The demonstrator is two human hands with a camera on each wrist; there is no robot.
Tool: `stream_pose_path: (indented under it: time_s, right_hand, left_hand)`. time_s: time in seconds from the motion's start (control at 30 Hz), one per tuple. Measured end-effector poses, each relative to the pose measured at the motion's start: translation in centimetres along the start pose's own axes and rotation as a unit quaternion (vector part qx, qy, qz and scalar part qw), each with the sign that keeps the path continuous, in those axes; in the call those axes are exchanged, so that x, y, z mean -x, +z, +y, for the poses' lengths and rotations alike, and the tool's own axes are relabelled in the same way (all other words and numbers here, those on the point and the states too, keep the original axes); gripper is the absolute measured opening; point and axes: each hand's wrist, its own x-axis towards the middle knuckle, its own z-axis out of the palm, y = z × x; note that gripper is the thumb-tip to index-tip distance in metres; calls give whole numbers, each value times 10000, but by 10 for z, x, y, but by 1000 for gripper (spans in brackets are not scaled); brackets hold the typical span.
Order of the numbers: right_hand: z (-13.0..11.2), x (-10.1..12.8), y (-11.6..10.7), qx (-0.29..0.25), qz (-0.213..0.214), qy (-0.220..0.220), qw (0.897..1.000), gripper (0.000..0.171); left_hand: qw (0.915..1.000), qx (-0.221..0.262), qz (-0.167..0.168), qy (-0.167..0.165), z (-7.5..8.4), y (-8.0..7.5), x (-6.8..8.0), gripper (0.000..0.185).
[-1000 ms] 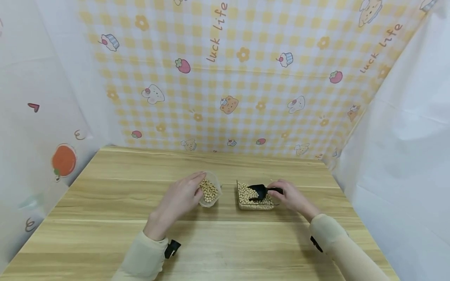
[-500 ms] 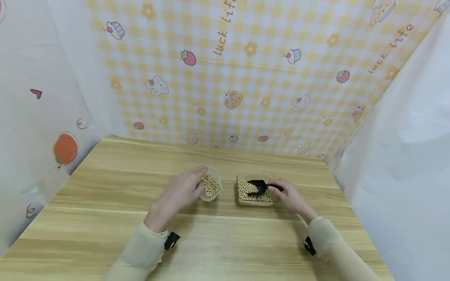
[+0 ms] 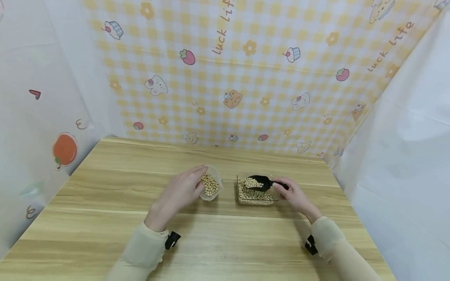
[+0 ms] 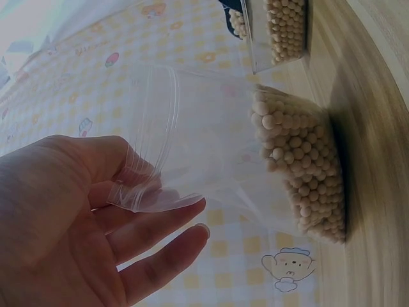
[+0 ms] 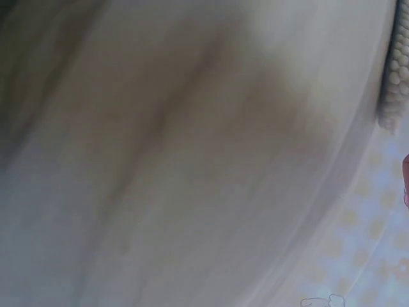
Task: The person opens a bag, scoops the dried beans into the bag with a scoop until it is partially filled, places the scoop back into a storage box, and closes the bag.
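My left hand (image 3: 179,195) pinches the rim of a clear zip-top plastic bag (image 4: 204,128) and keeps its mouth open. Soybeans (image 4: 307,166) fill the bottom of this bag, which stands upright on the table. To its right, my right hand (image 3: 291,195) grips the handle of a small black scoop (image 3: 263,186). A heap of soybeans (image 3: 252,183) lies in the scoop, over a clear rectangular container (image 3: 256,203) that holds more of them. The right wrist view catches only a sliver of fingertip (image 5: 406,173) and the container's soybeans (image 5: 397,77).
Both containers of beans stand on a wood-grain table (image 3: 218,242). A yellow checked cloth (image 3: 211,78) hangs behind the table's back edge, with white sheets (image 3: 393,156) at both sides.
The scoop has come up out of the soybeans with a load, moving slightly up and right with my right hand. My left hand and the bag stay in place; the head view has shifted a little.
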Motion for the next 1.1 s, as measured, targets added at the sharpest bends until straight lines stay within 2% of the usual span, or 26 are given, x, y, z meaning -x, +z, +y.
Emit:
stream_pose_path:
  time_s: [0.2,0.43,0.57,0.7,0.8,0.87,0.97,1.1]
  right_hand:
    - [-5,3,-5,-694,350,28,9970,42]
    - [-22,8,-6,-1238,978,-736,9847,36]
    - [-35,9,-6,-1659,1272,-981,9730,28]
    - [-54,14,-4,-2256,1475,-1297,9542,22]
    - [-71,21,-4,-2383,1615,-1448,9467,21]
    - [-82,25,-4,-2258,1712,-1428,9483,22]
    - [-98,30,0,-1900,1747,-1329,9569,25]
    - [-116,32,9,-1503,1530,-1153,9699,27]
  left_hand:
    - [10000,48,-13,-32,0,1,-1,46]
    - [10000,44,9,-48,0,2,-1,46]
    - [9999,63,-10,-80,0,1,-2,46]
    - [10000,57,-34,-63,1,2,-2,46]
    - [9999,101,-48,-47,1,3,-2,47]
    - [9999,137,-45,-44,1,4,-2,47]
    - [9997,217,-55,-69,2,3,-2,47]
    - [9995,311,-48,-78,2,4,-2,47]
